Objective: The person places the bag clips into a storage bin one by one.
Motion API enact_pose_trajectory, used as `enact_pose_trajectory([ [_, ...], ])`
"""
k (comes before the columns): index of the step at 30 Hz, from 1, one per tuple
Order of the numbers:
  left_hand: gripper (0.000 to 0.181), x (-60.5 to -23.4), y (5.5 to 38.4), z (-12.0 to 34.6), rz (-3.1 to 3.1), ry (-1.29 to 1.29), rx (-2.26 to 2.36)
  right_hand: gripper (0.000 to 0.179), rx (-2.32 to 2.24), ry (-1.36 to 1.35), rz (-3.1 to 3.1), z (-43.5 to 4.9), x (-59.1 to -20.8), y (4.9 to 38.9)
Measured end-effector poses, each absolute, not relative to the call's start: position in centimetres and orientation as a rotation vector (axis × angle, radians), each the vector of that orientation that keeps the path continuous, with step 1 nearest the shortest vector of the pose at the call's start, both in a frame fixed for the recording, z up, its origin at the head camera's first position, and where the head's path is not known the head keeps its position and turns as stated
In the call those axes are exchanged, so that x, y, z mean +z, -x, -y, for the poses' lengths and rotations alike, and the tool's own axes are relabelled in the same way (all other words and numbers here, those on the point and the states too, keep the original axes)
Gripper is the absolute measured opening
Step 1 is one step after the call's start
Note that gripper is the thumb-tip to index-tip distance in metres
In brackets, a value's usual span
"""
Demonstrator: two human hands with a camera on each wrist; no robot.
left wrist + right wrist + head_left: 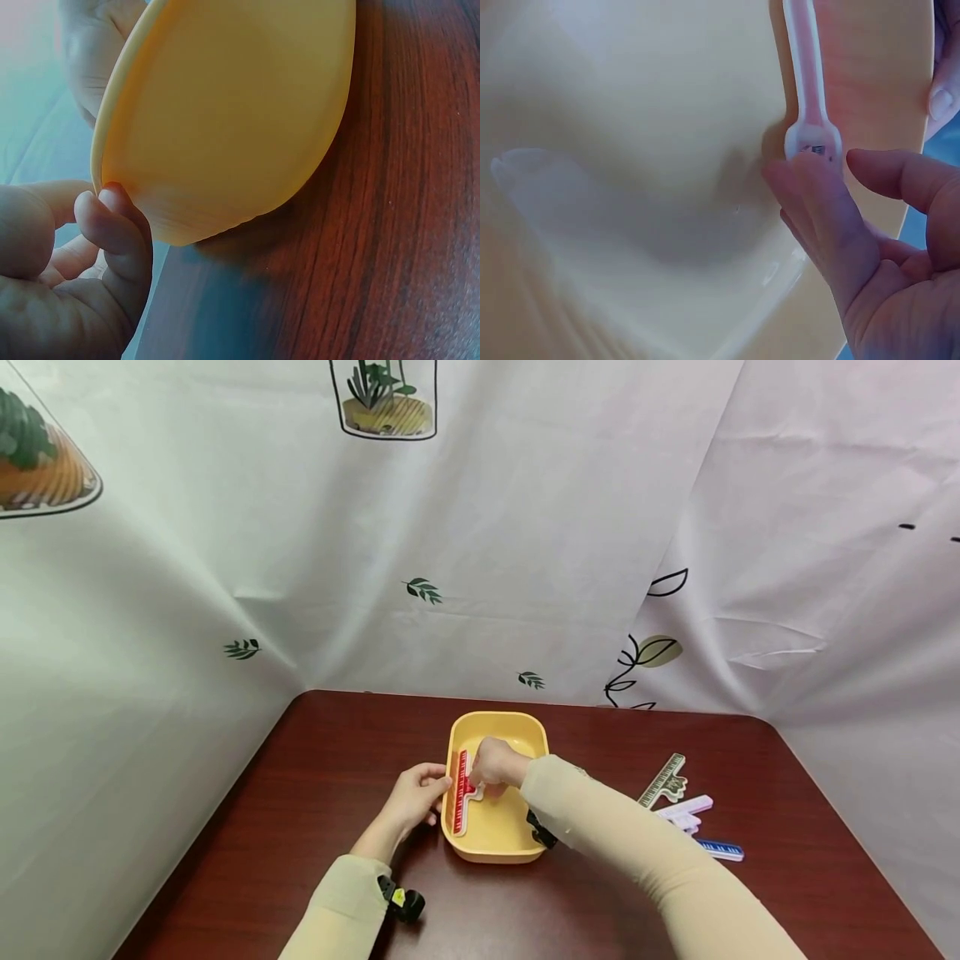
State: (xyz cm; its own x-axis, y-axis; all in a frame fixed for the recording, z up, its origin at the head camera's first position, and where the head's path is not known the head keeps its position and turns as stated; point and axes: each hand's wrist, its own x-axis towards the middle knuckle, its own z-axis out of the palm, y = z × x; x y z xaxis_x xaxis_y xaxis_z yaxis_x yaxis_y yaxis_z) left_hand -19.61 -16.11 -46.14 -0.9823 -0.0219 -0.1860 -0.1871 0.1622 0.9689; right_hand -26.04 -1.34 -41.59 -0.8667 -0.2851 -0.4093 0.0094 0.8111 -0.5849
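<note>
A yellow plastic tray [517,827] stands on the table. My left hand [416,795] pinches its left rim between thumb and fingertips, as the left wrist view shows close up. Inside the tray, a red and white clip with a piano-key pattern [461,802] lies along the left wall. My right hand [497,764] reaches into the tray over this clip. In the right wrist view, the fingers [829,202] overlap the end of the clip [810,82], and the thumb is held just beside it with a narrow gap.
To the right of the tray lie a dark clip with a pale key pattern [663,781], pale purple clips [686,810] and a blue and white clip [722,850]. My right forearm partly covers them. A white printed cloth [525,593] hangs behind the brown table [300,827].
</note>
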Motion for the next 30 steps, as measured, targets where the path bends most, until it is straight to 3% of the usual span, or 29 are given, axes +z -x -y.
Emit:
enact_pose_trajectory([
  [10,0.035,-46.2,19.7,16.0,-2.306,0.214,1.925,0.01,-0.82,0.244,-2.449,0.9,-41.2,25.6],
  [25,0.033,-44.4,18.6,15.9,-2.292,0.203,1.931,0.017,-0.786,0.29,-2.404,0.8,-41.1,25.2],
  [30,0.033,-46.2,19.6,16.1,-2.309,0.216,1.927,0.019,-0.799,0.291,-2.399,0.6,-40.8,25.2],
])
